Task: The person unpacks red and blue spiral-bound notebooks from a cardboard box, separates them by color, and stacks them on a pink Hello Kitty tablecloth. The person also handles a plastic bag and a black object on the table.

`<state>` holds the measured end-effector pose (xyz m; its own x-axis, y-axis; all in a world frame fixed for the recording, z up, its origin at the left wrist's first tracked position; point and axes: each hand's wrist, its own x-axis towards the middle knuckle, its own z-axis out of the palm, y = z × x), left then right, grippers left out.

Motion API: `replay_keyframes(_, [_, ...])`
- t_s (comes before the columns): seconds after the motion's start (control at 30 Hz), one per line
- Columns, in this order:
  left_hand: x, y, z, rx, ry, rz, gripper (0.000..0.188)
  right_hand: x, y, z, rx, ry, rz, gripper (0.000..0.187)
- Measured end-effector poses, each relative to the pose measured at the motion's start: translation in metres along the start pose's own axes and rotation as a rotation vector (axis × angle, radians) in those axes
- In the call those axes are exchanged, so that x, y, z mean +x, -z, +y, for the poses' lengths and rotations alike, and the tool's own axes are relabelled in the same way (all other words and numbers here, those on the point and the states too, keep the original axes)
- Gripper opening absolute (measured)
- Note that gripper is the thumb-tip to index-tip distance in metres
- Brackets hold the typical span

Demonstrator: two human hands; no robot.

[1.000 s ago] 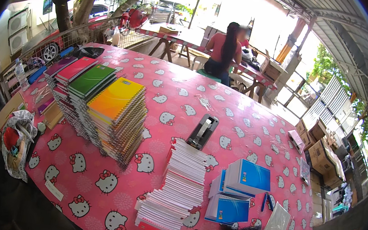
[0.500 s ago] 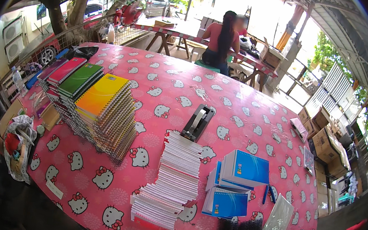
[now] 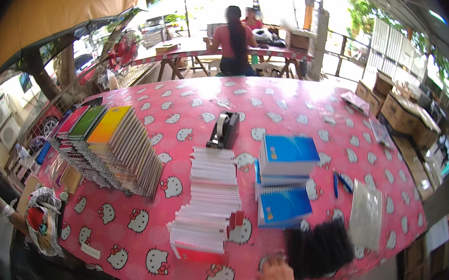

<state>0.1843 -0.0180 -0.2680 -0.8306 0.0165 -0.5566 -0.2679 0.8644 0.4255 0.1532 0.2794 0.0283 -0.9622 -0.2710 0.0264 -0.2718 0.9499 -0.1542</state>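
Note:
My right hand [image 3: 277,277] comes in from the lower edge and reaches over the near side of the table. Its fingers point forward and are smeared, so whether they pinch anything is unclear. Just right of it lies a pile of black spiral binding coils [image 3: 320,248]. Beyond the coils stand two stacks of blue-covered notepads [image 3: 285,205]. Left of the hand, a long overlapping row of white page blocks [image 3: 210,193] runs away from me, with a red cover [image 3: 200,255] at its near end. My left hand is out of view.
Stacked spiral notebooks [image 3: 111,128] with yellow, green and pink covers rise at the left. A black tape dispenser [image 3: 224,130] sits behind the page blocks. Blue pliers-like tools [image 3: 343,184] and clear plastic sleeves [image 3: 367,215] lie right. A person [image 3: 234,42] sits at the far table.
The view has turned and shifted, showing more of the table's near edge. More of my right hand and forearm now shows, beside the black coils.

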Motion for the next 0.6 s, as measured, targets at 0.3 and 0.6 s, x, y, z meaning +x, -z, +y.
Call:
replay_keyframes(0.3, [-0.074,0.050,0.026,-0.215,-0.374,-0.326,0.046,-0.014,-0.053,-0.030,-0.138,-0.150,0.177,0.047])
replay_keyframes(0.6, [-0.176,0.198,0.063,-1.018,-0.704,0.610,0.021,-0.032,-0.093,-0.044,-0.099,-0.184,0.353,0.054])
